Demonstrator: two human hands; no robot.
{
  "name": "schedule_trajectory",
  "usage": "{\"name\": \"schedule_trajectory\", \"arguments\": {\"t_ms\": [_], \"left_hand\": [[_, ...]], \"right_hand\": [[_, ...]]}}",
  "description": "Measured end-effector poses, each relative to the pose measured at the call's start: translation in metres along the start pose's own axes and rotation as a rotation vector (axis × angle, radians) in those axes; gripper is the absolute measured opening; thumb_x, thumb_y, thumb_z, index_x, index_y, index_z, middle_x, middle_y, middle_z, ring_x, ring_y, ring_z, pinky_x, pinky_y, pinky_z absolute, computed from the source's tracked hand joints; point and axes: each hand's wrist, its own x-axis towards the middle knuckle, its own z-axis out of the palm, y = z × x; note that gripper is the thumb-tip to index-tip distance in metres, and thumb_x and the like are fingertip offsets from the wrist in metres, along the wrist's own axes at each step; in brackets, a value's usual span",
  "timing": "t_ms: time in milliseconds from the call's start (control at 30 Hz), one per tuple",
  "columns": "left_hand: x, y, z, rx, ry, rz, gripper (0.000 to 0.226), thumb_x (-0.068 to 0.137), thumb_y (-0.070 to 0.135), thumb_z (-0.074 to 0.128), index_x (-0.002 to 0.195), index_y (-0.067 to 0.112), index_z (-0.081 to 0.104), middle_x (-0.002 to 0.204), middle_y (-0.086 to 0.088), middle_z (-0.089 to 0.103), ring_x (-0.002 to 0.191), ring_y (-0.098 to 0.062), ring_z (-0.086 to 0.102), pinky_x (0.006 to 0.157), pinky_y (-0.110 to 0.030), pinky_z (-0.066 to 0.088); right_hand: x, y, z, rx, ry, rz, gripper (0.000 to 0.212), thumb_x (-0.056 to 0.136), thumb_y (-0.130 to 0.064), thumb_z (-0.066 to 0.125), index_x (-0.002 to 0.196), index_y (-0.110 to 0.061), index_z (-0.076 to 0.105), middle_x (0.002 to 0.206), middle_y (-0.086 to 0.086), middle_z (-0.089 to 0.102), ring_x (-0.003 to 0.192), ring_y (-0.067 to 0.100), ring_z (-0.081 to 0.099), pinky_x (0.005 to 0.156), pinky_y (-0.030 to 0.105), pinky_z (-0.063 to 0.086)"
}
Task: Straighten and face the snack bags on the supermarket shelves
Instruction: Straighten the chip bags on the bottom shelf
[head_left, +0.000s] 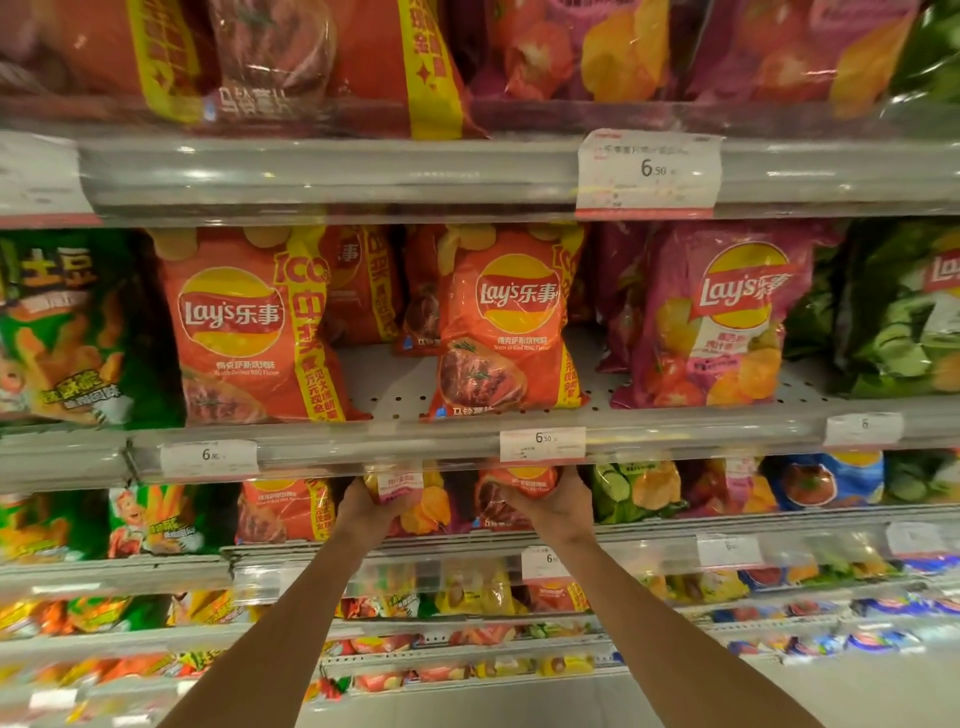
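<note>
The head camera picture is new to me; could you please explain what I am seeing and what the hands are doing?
It is one wide-angle view from a camera on a person's head, looking at supermarket shelves. No robot: two bare arms reach to the third shelf down. The left hand grips a pink bag; the right hand grips an orange bag. On the shelf above stand orange Lay's bags, a purple one and green ones, with price tags along the edges.
</note>
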Motion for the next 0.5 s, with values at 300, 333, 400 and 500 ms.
{"name": "schedule_trajectory", "arguments": {"t_ms": [300, 333, 400, 500], "left_hand": [[0.002, -0.001, -0.002, 0.008, 0.001, -0.003, 0.035, 0.075, 0.017, 0.086, 0.106, 0.011, 0.07, 0.099, -0.009, 0.073, 0.099, -0.027, 0.067, 0.095, -0.042, 0.052], [0.001, -0.001, -0.001, -0.001, 0.005, -0.004, 0.035, 0.075, 0.017, 0.086, 0.106, 0.012, 0.069, 0.097, -0.008, 0.072, 0.098, -0.026, 0.067, 0.094, -0.041, 0.052], [0.0, -0.002, 0.0, -0.03, 0.007, -0.005, 0.034, 0.074, 0.015, 0.086, 0.103, 0.015, 0.068, 0.097, -0.008, 0.072, 0.096, -0.025, 0.067, 0.09, -0.038, 0.053], [-0.002, 0.0, 0.005, -0.086, -0.002, -0.005, 0.032, 0.075, 0.009, 0.084, 0.1, 0.015, 0.066, 0.096, -0.006, 0.073, 0.097, -0.026, 0.068, 0.081, -0.031, 0.054]], "right_hand": [[-0.013, -0.015, 0.004, -0.15, 0.142, -0.079, 0.081, 0.064, -0.058, 0.087, 0.127, -0.015, 0.06, 0.123, 0.007, 0.068, 0.12, 0.029, 0.06, 0.102, 0.042, 0.049], [-0.015, -0.017, 0.003, -0.177, 0.149, -0.085, 0.081, 0.065, -0.06, 0.086, 0.128, -0.016, 0.06, 0.123, 0.007, 0.068, 0.12, 0.029, 0.059, 0.102, 0.042, 0.049], [-0.017, -0.016, -0.002, -0.185, 0.148, -0.056, 0.083, 0.064, -0.063, 0.085, 0.126, -0.015, 0.059, 0.123, 0.007, 0.067, 0.12, 0.029, 0.059, 0.102, 0.043, 0.049], [-0.017, -0.006, -0.018, -0.103, 0.116, 0.023, 0.085, 0.061, -0.061, 0.088, 0.124, -0.014, 0.055, 0.121, 0.008, 0.067, 0.116, 0.031, 0.062, 0.098, 0.046, 0.052]]}}
